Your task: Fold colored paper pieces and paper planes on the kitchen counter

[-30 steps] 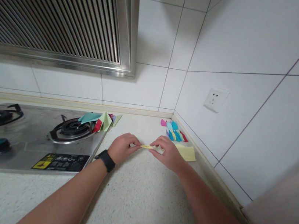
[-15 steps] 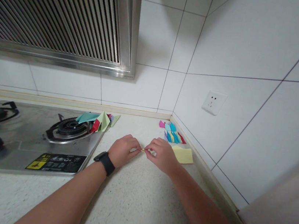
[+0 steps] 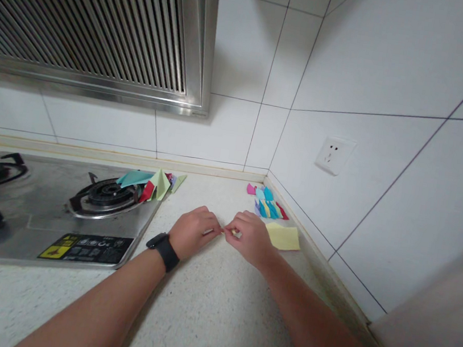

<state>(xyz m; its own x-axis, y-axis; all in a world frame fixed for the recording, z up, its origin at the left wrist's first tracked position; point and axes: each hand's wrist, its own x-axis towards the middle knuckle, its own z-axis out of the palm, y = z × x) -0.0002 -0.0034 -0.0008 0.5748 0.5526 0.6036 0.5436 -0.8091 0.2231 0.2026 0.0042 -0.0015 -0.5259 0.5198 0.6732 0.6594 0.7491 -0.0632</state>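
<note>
My left hand (image 3: pixel 195 230) and my right hand (image 3: pixel 249 237) meet fingertip to fingertip over the speckled countertop (image 3: pixel 204 307). Both are closed in a pinch on a tiny piece of yellow paper (image 3: pixel 223 230), mostly hidden by the fingers. A black watch (image 3: pixel 164 249) is on my left wrist. Just beyond my right hand lies a flat sheet of yellow paper (image 3: pixel 285 237). Behind it, near the wall corner, small folded paper pieces (image 3: pixel 268 208) in blue, yellow, red and purple lie in a row, with a pink piece (image 3: pixel 251 189) beside more blue ones.
On the left is a steel gas stove (image 3: pixel 43 227) with black burners. Larger folded papers (image 3: pixel 161 185) in teal, green and red lie across its right back corner. A range hood (image 3: pixel 97 88) hangs above. White tiled walls, one with a socket (image 3: pixel 334 156), bound the counter.
My fingertips have drawn slightly closer together, and less of the yellow paper shows between them. The view has tilted down a little; the other papers lie as before.
</note>
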